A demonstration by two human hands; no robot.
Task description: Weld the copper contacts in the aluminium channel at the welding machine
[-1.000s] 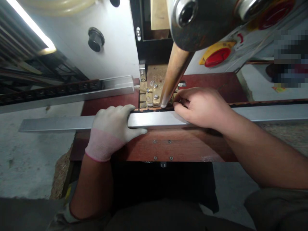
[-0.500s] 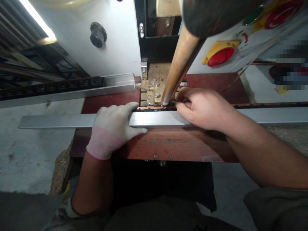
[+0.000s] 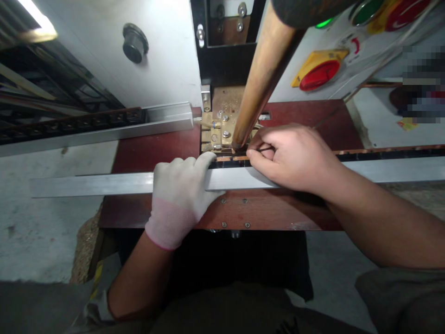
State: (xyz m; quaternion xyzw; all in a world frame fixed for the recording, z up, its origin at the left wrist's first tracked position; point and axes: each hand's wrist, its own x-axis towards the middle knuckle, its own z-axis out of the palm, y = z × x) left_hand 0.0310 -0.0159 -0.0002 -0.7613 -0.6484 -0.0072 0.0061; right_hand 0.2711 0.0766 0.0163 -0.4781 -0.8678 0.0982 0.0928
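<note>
A long aluminium channel (image 3: 104, 184) lies across a red-brown work plate (image 3: 264, 211), with a dark strip of copper contacts along its far edge. My left hand (image 3: 182, 190), in a white glove, is wrapped over the channel just left of the centre. My bare right hand (image 3: 292, 155) rests on the channel and pinches a small thin dark piece beside the tip of a copper electrode rod (image 3: 259, 81). The rod comes down onto a brass fixture (image 3: 219, 132) with screws.
A second aluminium channel with a black socket strip (image 3: 104, 125) lies behind on the left. The machine's white front carries a black knob (image 3: 134, 44), a red-and-yellow switch (image 3: 320, 69) and lit green and red buttons. Grey bench surfaces flank the plate.
My left hand has slid to the right along the channel, closer to the electrode. The channel sits a little lower and more tilted in the picture. My right hand stays pinched at the rod's tip.
</note>
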